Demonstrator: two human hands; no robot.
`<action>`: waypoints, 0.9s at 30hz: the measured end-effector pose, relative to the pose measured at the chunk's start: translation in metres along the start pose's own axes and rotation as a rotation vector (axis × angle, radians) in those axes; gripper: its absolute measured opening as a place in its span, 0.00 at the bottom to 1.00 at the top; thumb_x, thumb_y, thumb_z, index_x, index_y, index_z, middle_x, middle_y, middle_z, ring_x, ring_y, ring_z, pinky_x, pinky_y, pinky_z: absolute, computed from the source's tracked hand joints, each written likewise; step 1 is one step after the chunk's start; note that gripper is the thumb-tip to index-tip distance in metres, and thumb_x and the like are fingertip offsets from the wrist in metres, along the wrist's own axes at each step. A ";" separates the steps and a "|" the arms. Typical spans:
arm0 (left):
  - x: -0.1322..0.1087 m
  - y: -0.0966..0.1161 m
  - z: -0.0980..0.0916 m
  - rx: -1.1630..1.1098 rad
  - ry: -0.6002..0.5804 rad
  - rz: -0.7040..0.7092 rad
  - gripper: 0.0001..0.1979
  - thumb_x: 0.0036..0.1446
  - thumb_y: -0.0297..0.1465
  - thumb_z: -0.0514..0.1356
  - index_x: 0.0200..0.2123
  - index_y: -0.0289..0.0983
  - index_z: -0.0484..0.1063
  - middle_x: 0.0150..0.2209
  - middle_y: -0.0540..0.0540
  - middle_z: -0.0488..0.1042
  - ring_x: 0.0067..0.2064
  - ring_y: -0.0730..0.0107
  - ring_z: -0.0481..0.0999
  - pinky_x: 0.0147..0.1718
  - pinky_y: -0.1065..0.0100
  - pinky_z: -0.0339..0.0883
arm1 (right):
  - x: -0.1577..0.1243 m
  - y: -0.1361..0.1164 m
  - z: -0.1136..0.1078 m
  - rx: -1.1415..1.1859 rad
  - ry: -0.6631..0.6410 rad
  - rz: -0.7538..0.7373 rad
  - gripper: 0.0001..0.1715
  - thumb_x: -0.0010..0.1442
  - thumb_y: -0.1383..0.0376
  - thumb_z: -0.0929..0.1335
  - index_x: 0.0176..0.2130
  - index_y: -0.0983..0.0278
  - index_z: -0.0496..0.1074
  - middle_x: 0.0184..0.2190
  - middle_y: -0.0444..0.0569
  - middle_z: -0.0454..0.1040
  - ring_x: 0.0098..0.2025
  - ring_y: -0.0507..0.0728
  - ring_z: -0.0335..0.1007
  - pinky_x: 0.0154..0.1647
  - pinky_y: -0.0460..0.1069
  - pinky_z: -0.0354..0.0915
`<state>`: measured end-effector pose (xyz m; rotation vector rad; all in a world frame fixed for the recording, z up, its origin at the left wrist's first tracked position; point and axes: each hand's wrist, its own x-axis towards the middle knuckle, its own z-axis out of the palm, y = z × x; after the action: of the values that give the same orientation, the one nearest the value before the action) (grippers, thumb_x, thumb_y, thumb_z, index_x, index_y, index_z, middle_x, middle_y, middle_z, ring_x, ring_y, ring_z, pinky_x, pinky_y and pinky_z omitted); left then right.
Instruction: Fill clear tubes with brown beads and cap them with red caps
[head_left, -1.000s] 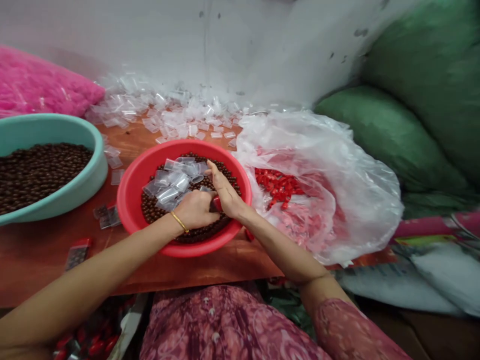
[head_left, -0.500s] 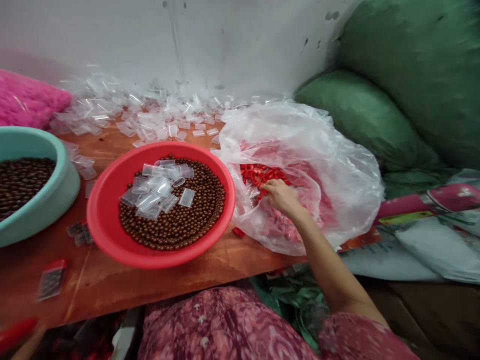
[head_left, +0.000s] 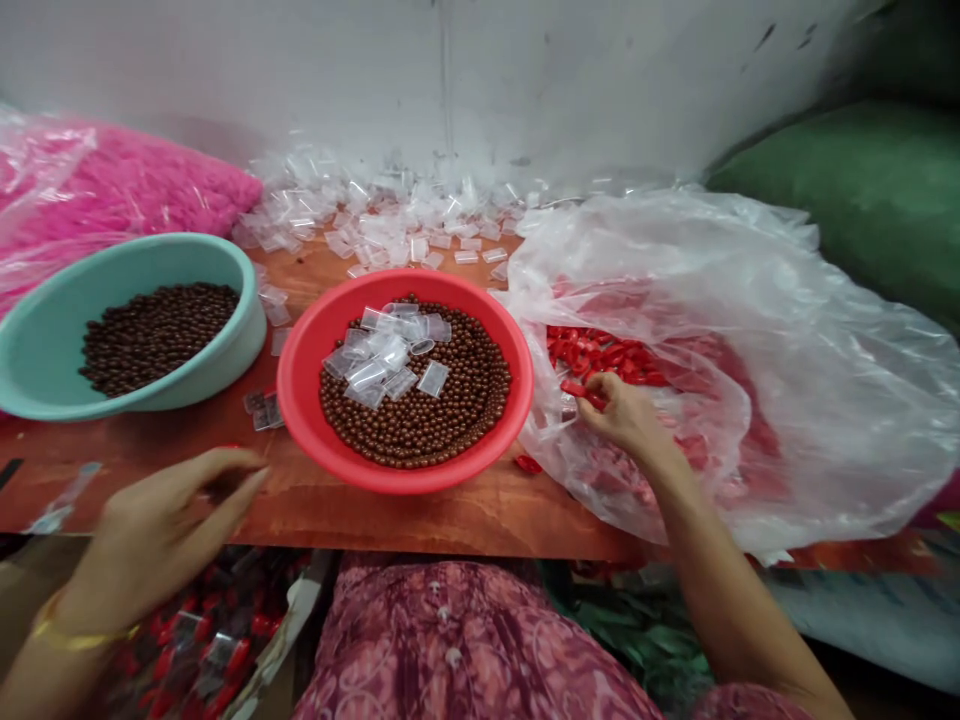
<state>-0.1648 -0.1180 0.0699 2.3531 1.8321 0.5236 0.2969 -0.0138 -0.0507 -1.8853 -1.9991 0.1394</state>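
We count two basins, one bag. Right of the red basin [head_left: 296, 385], our right hand [head_left: 626, 418] pinches a red cap [head_left: 579, 390] inside the clear bag [head_left: 787, 380]. Front-left, our left hand [head_left: 157, 525] is loosely spread and empty; the teal basin [head_left: 225, 360] sits left.

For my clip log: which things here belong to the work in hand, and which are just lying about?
In hand: right hand pinching a small red plastic piece inside the clear plastic bag; round red plastic basin of brown beads topped with small clear sachets; open left hand.
Lying about: teal plastic basin, also holding beads; pink filled bag; green sacks.
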 end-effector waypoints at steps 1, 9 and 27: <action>0.023 0.016 0.005 -0.033 -0.027 0.082 0.11 0.57 0.40 0.52 0.34 0.43 0.72 0.30 0.55 0.77 0.28 0.74 0.75 0.31 0.75 0.66 | -0.003 -0.005 0.001 0.107 0.029 0.031 0.08 0.48 0.63 0.64 0.32 0.63 0.65 0.25 0.47 0.70 0.27 0.55 0.65 0.32 0.50 0.60; 0.164 0.096 0.105 0.204 -0.549 -0.097 0.20 0.57 0.41 0.51 0.39 0.31 0.73 0.41 0.35 0.76 0.44 0.55 0.75 0.41 0.65 0.67 | -0.025 -0.044 0.001 0.728 0.148 0.218 0.15 0.50 0.63 0.62 0.40 0.61 0.64 0.25 0.41 0.66 0.20 0.49 0.57 0.20 0.46 0.58; 0.146 0.067 0.101 -0.226 -0.845 -0.176 0.30 0.50 0.20 0.49 0.58 0.38 0.56 0.27 0.50 0.74 0.23 0.74 0.72 0.25 0.74 0.64 | -0.055 -0.047 0.024 0.980 0.193 0.417 0.17 0.49 0.62 0.65 0.40 0.62 0.70 0.21 0.39 0.64 0.19 0.48 0.56 0.20 0.46 0.57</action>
<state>-0.0389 0.0162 0.0244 1.8056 1.4406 -0.2539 0.2459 -0.0675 -0.0693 -1.5051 -1.0396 0.8383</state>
